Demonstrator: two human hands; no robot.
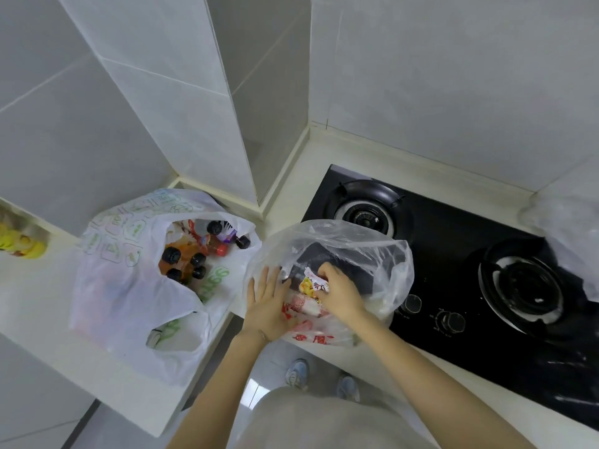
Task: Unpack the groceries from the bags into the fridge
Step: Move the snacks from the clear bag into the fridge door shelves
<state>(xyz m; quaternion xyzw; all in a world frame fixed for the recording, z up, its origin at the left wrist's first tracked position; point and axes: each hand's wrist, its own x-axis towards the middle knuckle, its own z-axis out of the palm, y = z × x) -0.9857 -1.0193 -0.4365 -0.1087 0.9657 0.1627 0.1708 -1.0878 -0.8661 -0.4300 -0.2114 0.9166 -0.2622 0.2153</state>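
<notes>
A clear plastic bag stands on the counter corner beside the stove, holding a dark box and packets with red and yellow print. My right hand reaches inside it, fingers curled round a yellow and red packet. My left hand lies flat with straight fingers against the bag's left side. To the left stands a white bag with green print, open at the top, with several black-capped bottles inside.
A black two-burner gas stove fills the counter on the right, its knobs near the clear bag. Another clear bag sits at the far right edge. Yellow items lie at the far left. Tiled walls close the corner behind.
</notes>
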